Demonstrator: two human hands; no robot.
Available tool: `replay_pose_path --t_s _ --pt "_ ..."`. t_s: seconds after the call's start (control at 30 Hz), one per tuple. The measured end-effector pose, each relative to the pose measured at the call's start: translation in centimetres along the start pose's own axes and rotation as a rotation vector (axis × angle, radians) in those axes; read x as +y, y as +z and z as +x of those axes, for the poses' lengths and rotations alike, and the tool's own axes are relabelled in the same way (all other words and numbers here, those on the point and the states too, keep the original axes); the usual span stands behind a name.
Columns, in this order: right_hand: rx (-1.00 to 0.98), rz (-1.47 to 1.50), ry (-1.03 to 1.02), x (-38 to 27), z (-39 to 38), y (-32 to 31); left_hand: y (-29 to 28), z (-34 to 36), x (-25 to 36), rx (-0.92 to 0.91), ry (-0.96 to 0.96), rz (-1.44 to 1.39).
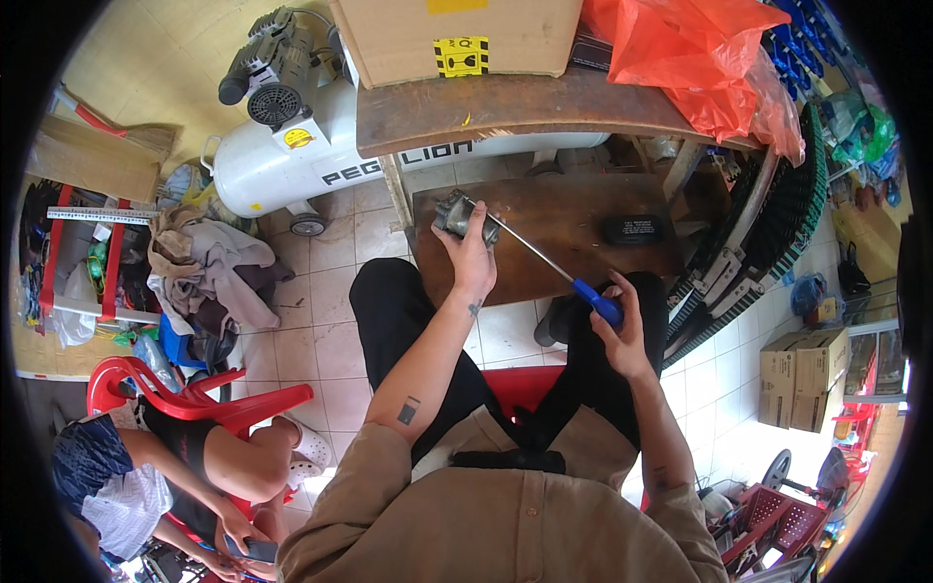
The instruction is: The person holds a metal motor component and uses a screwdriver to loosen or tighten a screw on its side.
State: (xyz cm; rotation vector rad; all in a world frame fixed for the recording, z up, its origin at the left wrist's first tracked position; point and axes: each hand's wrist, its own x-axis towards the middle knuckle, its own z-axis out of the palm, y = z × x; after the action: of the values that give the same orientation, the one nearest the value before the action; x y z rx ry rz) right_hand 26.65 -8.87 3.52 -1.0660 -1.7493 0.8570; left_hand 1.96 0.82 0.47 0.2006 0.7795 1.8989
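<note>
My left hand (pixel 471 257) is closed round a small grey cast-metal part (pixel 451 214), held up over the wooden shelf under the bench. My right hand (pixel 629 335) grips the blue handle of a screwdriver (pixel 595 300), with the handle's end toward the palm. The long shank slants up and left, and its tip meets the metal part near my left thumb. Fingers and thumb hide much of the part, so where exactly the tip sits I cannot tell.
A wooden bench (pixel 437 114) ahead carries a cardboard box (pixel 389 44) and red plastic bags (pixel 680 58). Below lies a black case (pixel 634 229). A white air compressor (pixel 282 160) stands behind left. Near left, another person (pixel 175 476) sits on a red chair (pixel 155 384).
</note>
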Motion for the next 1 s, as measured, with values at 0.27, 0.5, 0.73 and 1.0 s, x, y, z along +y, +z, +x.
replay_pose_path --t_s 0.27,0.5,0.73,1.0 --pt "-0.017 0.301 0.584 0.3 -0.6 -0.6 -0.3 -0.2 -0.4 0.017 -0.014 0.043" --pt "0.091 0.207 0.131 0.4 -0.4 0.3 -0.4 0.0 -0.5 0.04 0.0 0.023" --pt "0.079 0.14 0.324 -1.2 -0.7 0.5 0.2 -0.4 -0.1 0.006 -0.002 0.022" --pt "-0.097 0.441 0.276 -2.1 -0.2 -0.6 -0.5 0.1 -0.6 0.008 0.009 0.008"
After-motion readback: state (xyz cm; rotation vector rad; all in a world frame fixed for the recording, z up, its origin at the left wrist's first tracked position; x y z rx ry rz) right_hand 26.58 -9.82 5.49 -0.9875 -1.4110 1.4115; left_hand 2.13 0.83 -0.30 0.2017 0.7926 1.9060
